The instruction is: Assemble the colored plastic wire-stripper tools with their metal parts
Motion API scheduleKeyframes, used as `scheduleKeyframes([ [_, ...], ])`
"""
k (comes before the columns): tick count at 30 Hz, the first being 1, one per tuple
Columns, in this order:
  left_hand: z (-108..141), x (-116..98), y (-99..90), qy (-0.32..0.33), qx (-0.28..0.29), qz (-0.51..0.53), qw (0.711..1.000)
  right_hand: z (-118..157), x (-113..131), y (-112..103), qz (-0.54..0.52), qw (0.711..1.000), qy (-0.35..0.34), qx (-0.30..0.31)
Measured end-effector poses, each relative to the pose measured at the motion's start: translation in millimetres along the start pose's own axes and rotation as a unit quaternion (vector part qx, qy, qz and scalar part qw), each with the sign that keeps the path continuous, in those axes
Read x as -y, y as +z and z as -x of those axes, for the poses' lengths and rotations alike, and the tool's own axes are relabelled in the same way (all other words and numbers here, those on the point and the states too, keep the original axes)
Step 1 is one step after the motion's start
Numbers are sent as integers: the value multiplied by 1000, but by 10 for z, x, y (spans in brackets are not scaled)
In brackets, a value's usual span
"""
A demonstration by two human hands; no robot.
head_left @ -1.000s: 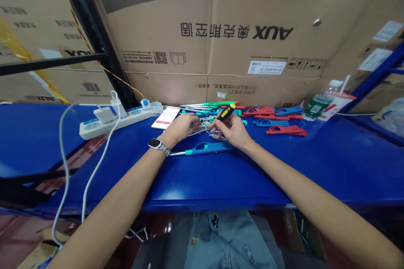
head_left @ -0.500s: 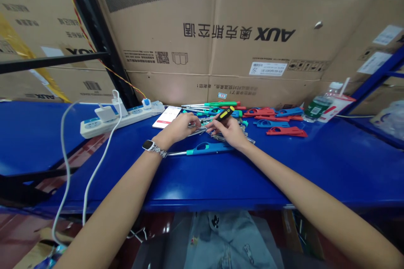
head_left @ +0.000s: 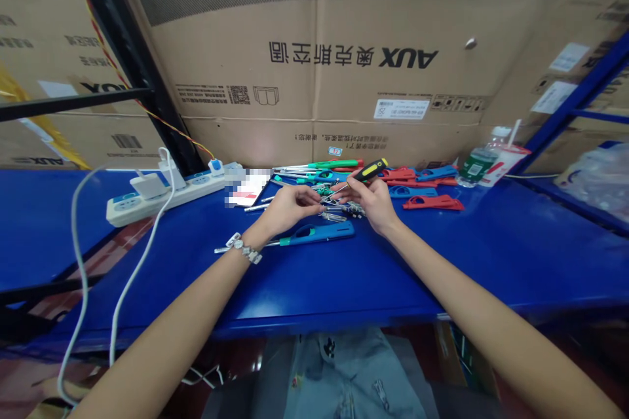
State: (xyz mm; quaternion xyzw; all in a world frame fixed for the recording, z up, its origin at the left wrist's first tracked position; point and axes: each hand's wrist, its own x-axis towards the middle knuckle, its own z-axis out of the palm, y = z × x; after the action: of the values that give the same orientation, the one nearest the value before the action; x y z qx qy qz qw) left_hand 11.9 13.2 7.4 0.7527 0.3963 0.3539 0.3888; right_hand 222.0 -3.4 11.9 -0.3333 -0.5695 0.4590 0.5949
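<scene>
Head view: right hand (head_left: 377, 204) has its grip closed around the yellow-and-black screwdriver (head_left: 372, 170), whose handle now leans flatter, shaft showing; half a second ago it stood steeper. Left hand (head_left: 289, 207) has thumb and fingers drawn close by the small metal parts (head_left: 334, 216); can't tell what they pinch. Blue lighter-like tool (head_left: 324, 232) lies just nearer on the desk (head_left: 344, 281), right end now uncovered. Likely means the driver is being re-angled for close work.

Silver-linked wristband (head_left: 248, 251); pale grey-blue clothing (head_left: 356, 376)
</scene>
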Motion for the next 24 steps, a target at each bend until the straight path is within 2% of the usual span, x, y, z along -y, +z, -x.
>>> scheduleKeyframes([
  [2, -6, 3, 68, -9, -8, 22, 1000, 20, 10, -21, -1, 1000, -4, -5],
  [5, -5, 5, 102, 2, -34, -8, 999, 31, 15, -39, 11, 1000, -10, -2],
  [8, 18, -18, 93, 45, -49, -87, 994, 26, 6, -43, 40, 999, -9, 13],
  [12, 62, -82, 109, 113, -40, -161, 980, 19, -5, -36, 65, 998, -18, 15],
  [16, 79, -107, 159, 114, -47, -157, 980, 28, 31, -19, 65, 997, -33, 7],
  [20, 100, -105, 193, 123, -23, -170, 977, 39, 97, -62, 55, 996, -64, -17],
  [22, 134, -121, 230, 151, -3, -227, 962, 44, 113, -126, 60, 995, -70, -36],
  [24, 180, -146, 300, 180, 29, -309, 934, 53, 111, -206, 76, 994, -61, -46],
])
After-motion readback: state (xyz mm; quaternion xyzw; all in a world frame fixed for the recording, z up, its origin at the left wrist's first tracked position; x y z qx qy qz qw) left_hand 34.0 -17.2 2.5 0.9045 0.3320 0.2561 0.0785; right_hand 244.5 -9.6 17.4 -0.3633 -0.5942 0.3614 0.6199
